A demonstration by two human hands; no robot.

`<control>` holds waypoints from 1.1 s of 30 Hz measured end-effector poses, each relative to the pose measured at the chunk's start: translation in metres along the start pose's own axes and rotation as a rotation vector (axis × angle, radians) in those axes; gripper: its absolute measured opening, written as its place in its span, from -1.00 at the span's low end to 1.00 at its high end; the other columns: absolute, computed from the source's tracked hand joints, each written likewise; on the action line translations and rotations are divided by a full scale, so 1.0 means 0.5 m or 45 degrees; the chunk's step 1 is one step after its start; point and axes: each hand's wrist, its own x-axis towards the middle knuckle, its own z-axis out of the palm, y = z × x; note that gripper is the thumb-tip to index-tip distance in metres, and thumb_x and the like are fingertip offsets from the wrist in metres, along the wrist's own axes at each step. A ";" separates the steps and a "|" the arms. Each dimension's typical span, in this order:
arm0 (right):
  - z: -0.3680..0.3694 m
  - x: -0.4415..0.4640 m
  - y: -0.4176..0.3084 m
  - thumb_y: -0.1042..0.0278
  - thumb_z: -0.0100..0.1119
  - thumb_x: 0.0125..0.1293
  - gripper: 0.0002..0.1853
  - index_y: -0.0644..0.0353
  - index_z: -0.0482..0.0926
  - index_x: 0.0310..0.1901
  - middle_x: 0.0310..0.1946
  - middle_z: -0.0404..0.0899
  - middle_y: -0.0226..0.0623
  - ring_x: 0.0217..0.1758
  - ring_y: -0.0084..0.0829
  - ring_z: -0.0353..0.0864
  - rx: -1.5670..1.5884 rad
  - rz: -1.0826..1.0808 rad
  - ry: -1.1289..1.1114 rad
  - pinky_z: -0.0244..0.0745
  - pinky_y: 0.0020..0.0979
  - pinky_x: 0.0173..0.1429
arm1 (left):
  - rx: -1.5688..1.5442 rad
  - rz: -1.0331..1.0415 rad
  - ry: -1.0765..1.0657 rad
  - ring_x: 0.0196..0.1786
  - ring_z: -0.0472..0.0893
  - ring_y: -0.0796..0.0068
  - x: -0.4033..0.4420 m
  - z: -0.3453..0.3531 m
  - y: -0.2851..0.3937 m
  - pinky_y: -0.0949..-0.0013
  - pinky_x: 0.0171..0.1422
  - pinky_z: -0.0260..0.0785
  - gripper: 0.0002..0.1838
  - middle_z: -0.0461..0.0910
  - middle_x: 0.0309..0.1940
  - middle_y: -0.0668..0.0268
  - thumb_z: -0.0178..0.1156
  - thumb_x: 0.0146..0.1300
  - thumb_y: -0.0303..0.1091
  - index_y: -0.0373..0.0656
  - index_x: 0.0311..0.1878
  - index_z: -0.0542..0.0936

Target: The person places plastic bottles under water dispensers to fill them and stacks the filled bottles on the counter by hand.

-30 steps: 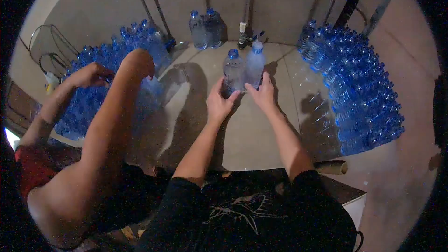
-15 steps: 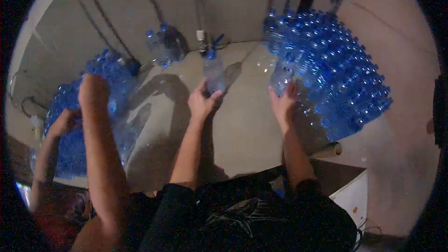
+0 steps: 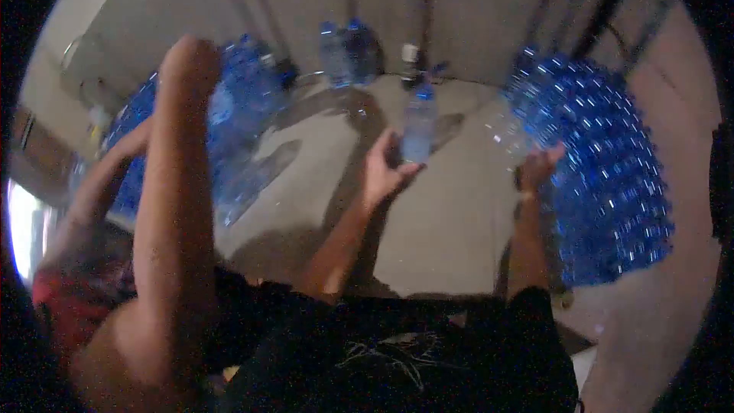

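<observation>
A clear, blue-capped plastic bottle [image 3: 419,124] stands upright near the middle of the pale surface. At its lower left is my left hand [image 3: 384,173], thumb and fingers spread in a C shape. The thumb tip is by the bottle's base; whether it touches cannot be made out. My right hand [image 3: 537,170] is at the left edge of a large mass of blue-capped bottles [image 3: 612,183]. Its fingers are blurred against the bottles, so any grip is unclear.
A co-worker's arm [image 3: 174,183] reaches across the left side, over another group of blue bottles [image 3: 248,103]. Two bottles [image 3: 350,57] stand at the back, left of a dark post with a white top [image 3: 410,57]. Dark cables run up the back panel.
The view has swung, so the scene sits farther right. My left hand has drawn slightly left from the standing bottle. My right hand, earlier around an upright bottle, is now against the bottle mass.
</observation>
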 end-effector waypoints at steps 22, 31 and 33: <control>0.581 -0.186 -1.107 0.29 0.27 0.31 -0.42 0.17 0.39 0.35 0.29 0.45 0.06 0.34 0.07 0.46 0.748 -0.877 -1.247 0.38 -0.08 0.43 | -0.007 -0.411 -0.004 0.02 0.70 0.32 -0.439 -0.334 0.001 0.23 0.16 0.55 -0.57 0.70 -0.01 0.19 0.37 0.30 -0.31 -0.18 0.21 0.59; 0.150 -0.135 -0.918 0.19 0.30 0.31 -0.60 0.13 0.58 0.13 -0.16 0.67 0.05 -0.06 0.10 0.66 0.473 -0.640 -1.020 0.55 -0.05 0.02 | 0.238 -0.213 0.127 0.19 0.60 0.08 -0.269 -0.308 0.049 0.13 0.33 0.42 -0.22 0.61 0.13 0.03 0.51 0.11 -0.20 -0.24 0.36 0.42; 0.037 -0.148 -0.863 0.16 0.34 0.28 -0.56 0.13 0.58 0.14 -0.17 0.67 0.01 -0.11 0.06 0.66 0.397 -0.624 -1.044 0.56 -0.06 -0.01 | 0.418 0.051 0.371 0.18 0.61 0.04 -0.245 -0.243 0.040 0.16 0.32 0.43 -0.14 0.61 0.12 0.02 0.53 0.06 -0.20 -0.25 0.41 0.36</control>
